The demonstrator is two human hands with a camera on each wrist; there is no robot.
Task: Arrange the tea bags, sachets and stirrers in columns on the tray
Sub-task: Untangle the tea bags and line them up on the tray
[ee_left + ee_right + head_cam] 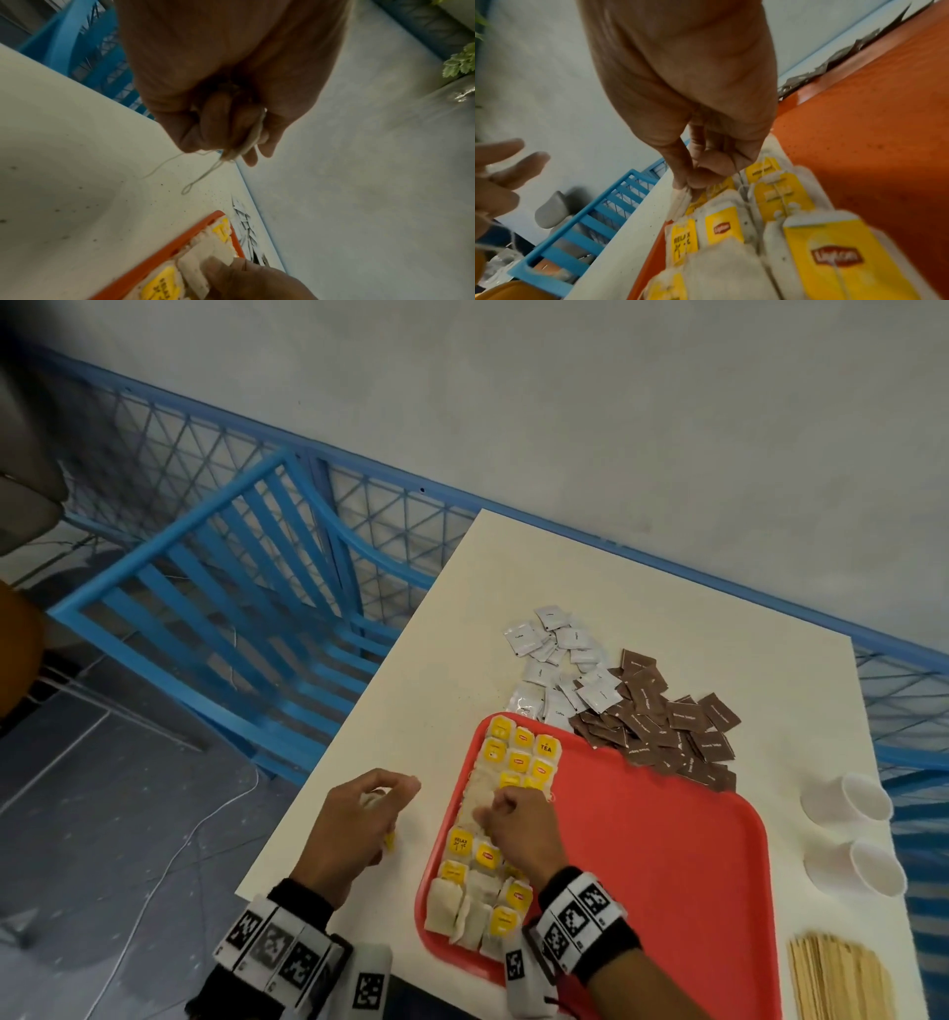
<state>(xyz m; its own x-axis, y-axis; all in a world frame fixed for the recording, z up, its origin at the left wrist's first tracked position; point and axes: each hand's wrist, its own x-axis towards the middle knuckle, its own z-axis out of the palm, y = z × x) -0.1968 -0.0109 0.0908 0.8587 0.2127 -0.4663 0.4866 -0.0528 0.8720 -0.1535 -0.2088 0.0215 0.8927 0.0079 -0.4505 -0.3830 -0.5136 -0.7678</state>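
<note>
1. Pinching with thumb and forefinger, the right hand (518, 824) has its grip closed on the edge of a single tea bag (680, 198) over the left part of the red tray (667, 839), at a gap partway down the tea bag block.
2. Over the tabletop (411, 690) just left of the tray, the left hand (359, 819) is curled round a small bunch of spare tea bags; the left wrist view shows their strings (205, 172) dangling from the closed grip, and a yellow tag peeks out below the palm in the head view.
3. Tea bags (518, 757) already lie in about three columns along the tray's left side, most with yellow tags up.
4. Step in hand, as I judge it: filling out the tea bag columns, one bag at a time.
5. Next move likely calls for laying the pinched bag flat in the gap, squared with its neighbours and string tucked, then taking another from the left hand.
6. Still off the tray: white sachets (560, 660) and brown sachets (667, 721) heaped beyond its far edge, the brown ones spilling over the rim, and wooden stirrers (837, 978) at the near right.
7. Most of the tray is bare, so the task looks well short of halfway.
</note>
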